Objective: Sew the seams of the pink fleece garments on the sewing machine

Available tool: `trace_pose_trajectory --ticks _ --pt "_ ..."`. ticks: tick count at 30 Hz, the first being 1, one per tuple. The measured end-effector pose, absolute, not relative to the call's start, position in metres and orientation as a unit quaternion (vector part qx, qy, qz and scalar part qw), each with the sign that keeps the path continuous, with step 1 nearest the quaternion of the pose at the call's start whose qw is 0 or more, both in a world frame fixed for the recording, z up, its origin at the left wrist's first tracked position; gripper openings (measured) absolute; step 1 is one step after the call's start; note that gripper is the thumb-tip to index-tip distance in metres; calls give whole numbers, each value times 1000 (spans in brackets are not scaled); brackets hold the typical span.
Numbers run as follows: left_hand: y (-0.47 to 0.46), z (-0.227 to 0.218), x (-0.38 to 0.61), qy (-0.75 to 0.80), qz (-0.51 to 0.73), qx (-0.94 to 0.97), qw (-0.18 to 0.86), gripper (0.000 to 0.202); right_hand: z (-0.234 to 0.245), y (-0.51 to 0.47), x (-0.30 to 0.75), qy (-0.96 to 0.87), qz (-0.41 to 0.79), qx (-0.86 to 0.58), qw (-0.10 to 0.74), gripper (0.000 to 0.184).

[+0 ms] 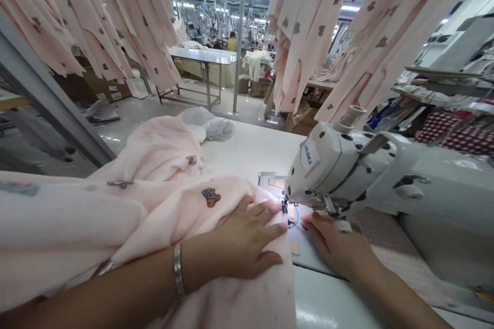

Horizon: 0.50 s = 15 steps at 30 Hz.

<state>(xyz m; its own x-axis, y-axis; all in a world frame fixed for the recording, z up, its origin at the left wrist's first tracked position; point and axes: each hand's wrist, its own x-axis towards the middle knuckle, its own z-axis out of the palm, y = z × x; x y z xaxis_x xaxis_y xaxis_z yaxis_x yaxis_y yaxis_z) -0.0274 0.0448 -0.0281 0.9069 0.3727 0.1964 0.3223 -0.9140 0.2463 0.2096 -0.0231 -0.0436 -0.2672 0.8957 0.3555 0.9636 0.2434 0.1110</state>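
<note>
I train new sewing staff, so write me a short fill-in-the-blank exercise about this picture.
1. The lettering on the white sewing machine reads ____.
2. The arm wearing the silver bracelet is the ____ one.
3. The left hand rests on fabric whose main colour is ____.
4. A distant person's ____ top shows in the background.
Missing words: JUKI; left; pink; yellow.

Fabric (170,216): matt cloth | sewing machine (347,169): smooth, glossy | tabletop (247,151): glossy | bracelet (178,271): shiny metal
</note>
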Motion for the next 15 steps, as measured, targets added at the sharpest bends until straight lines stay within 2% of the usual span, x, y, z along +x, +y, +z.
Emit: trace_pose_trajectory --ticks 6,10,15 --pt "55 -26 -24 159 121 975 98 44 -49 -13 214 -768 -200 -593 137 34" --pt "50 -25 -22 161 125 978 49 43 -39 -24 202 -795 -189 -556 150 27" --pt "28 -18 -11 159 80 984 -22 8 -36 -62 168 -893 -56 -396 206 19"
